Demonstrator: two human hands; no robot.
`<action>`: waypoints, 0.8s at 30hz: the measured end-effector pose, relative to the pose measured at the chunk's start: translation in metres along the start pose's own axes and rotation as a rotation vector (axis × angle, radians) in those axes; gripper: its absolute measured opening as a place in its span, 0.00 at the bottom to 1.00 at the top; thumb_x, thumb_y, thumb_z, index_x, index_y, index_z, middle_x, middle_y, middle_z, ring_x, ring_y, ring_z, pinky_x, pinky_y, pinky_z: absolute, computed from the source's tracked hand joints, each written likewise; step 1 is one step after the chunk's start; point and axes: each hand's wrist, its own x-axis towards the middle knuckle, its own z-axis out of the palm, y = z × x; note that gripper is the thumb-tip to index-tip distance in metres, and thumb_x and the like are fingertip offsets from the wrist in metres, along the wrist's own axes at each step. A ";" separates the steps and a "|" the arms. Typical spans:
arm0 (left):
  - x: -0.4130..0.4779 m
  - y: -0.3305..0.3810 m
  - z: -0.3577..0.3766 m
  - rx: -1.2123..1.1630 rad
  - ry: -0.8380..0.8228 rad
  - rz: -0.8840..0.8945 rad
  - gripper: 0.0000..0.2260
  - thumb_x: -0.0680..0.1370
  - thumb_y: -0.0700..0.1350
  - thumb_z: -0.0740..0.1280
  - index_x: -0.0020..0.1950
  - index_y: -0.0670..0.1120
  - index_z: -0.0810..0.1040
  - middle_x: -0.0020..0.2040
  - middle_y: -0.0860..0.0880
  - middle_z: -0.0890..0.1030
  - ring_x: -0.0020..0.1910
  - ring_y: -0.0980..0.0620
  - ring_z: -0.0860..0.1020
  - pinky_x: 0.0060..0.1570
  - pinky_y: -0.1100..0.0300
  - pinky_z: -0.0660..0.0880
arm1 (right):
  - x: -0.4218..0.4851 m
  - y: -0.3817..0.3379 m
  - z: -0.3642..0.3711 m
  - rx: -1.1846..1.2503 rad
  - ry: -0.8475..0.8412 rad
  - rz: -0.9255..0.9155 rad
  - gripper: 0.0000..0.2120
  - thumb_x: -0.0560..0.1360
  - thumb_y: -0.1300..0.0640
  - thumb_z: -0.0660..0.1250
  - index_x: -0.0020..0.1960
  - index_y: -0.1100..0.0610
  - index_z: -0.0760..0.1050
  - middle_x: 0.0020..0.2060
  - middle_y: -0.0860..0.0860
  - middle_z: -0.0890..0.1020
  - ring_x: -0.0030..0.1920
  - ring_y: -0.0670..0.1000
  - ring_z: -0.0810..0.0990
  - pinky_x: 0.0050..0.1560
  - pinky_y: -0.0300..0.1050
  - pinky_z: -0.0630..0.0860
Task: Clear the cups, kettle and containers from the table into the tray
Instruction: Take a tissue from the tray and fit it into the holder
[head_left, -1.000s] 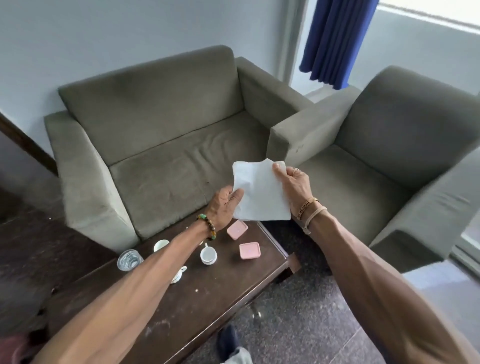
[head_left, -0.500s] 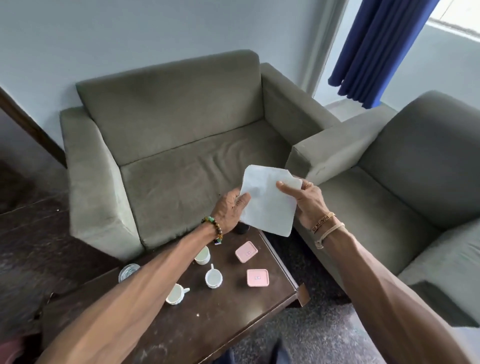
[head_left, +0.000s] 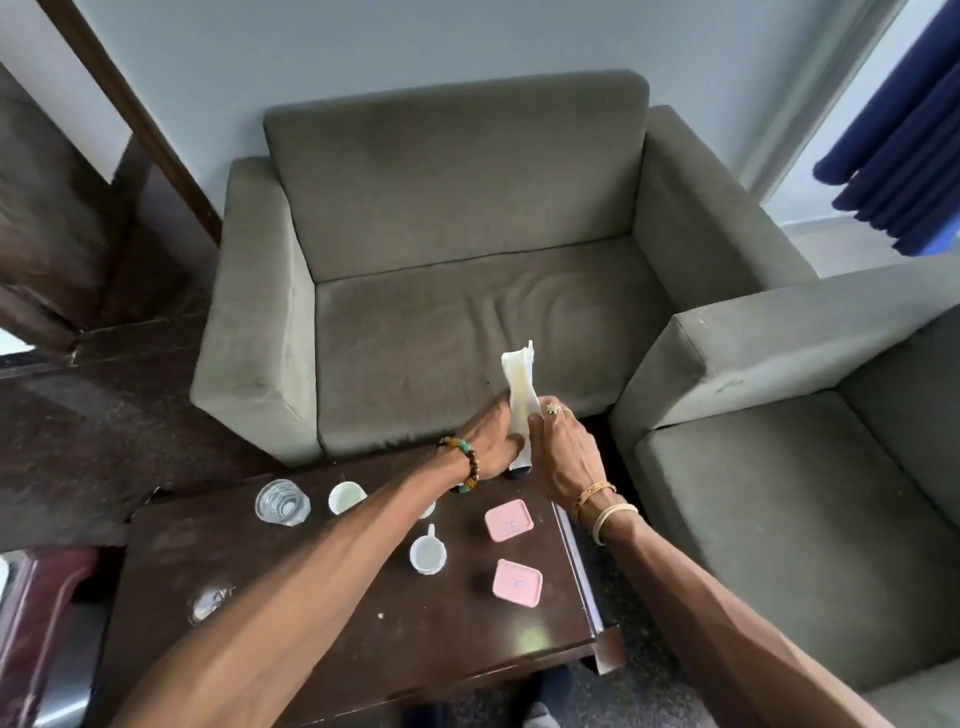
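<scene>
Both hands hold a white tissue (head_left: 521, 395), folded into a narrow upright strip, over the far edge of the dark wooden table (head_left: 322, 644). My left hand (head_left: 491, 441) grips it from the left and my right hand (head_left: 563, 457) from the right. On the table lie two pink lidded containers (head_left: 509, 520) (head_left: 517, 582), a white handled cup (head_left: 427, 554), another white cup (head_left: 346, 497), and two clear glasses (head_left: 282, 502) (head_left: 209, 603). A small dark object (head_left: 519, 472) shows under the hands. My left forearm hides part of a third white cup. No kettle or tray is visible.
A grey-green sofa (head_left: 457, 260) stands just behind the table. A matching armchair (head_left: 810, 467) stands at the right. A blue curtain (head_left: 904, 150) hangs at the top right. A reddish stool (head_left: 36, 613) sits at the lower left.
The tissue went from a flat sheet to a narrow folded strip as my hands came together and lowered toward the table's far edge. The view swung left and down.
</scene>
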 end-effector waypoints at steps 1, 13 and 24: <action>0.006 -0.001 0.004 0.000 0.018 -0.028 0.18 0.71 0.34 0.62 0.60 0.45 0.72 0.52 0.46 0.79 0.51 0.45 0.80 0.50 0.53 0.78 | 0.003 0.005 0.001 -0.007 0.001 -0.016 0.09 0.83 0.53 0.53 0.55 0.54 0.69 0.50 0.55 0.77 0.49 0.63 0.78 0.41 0.47 0.64; 0.031 -0.020 0.043 -0.116 -0.183 -0.514 0.13 0.72 0.36 0.64 0.56 0.43 0.78 0.40 0.48 0.78 0.34 0.51 0.76 0.28 0.66 0.70 | 0.023 0.069 0.035 0.086 0.044 0.077 0.15 0.84 0.52 0.51 0.60 0.56 0.74 0.58 0.55 0.78 0.51 0.61 0.79 0.45 0.46 0.69; 0.036 -0.046 0.045 0.295 0.037 -0.463 0.08 0.78 0.45 0.63 0.52 0.42 0.77 0.52 0.42 0.81 0.52 0.40 0.79 0.40 0.57 0.69 | 0.025 0.078 0.043 0.176 0.092 0.087 0.10 0.82 0.51 0.53 0.47 0.48 0.72 0.40 0.44 0.77 0.38 0.49 0.76 0.37 0.42 0.62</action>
